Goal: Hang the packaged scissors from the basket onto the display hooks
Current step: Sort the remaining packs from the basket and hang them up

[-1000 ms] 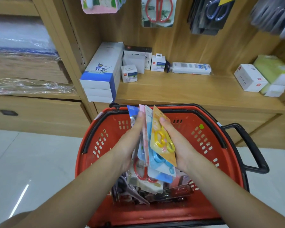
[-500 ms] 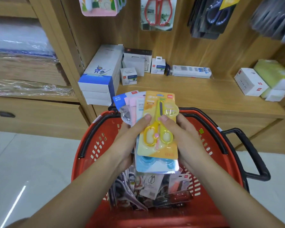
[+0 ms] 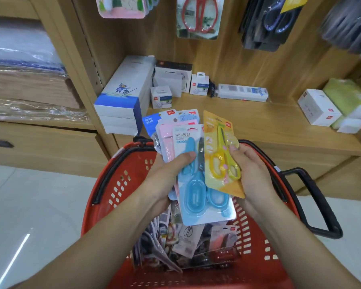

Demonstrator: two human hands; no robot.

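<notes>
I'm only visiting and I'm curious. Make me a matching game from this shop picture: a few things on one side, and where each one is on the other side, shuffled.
Things:
1. yellow scissors pack
2. blue scissors pack
3. red scissors pack
4. white-and-blue box

Places:
A. hanging on the wooden display wall
B. gripped in the right hand
C. lying on the wooden shelf
D. at the front of the stack held by the left hand

Pairs: 1-B, 2-D, 3-A, 4-C.
</notes>
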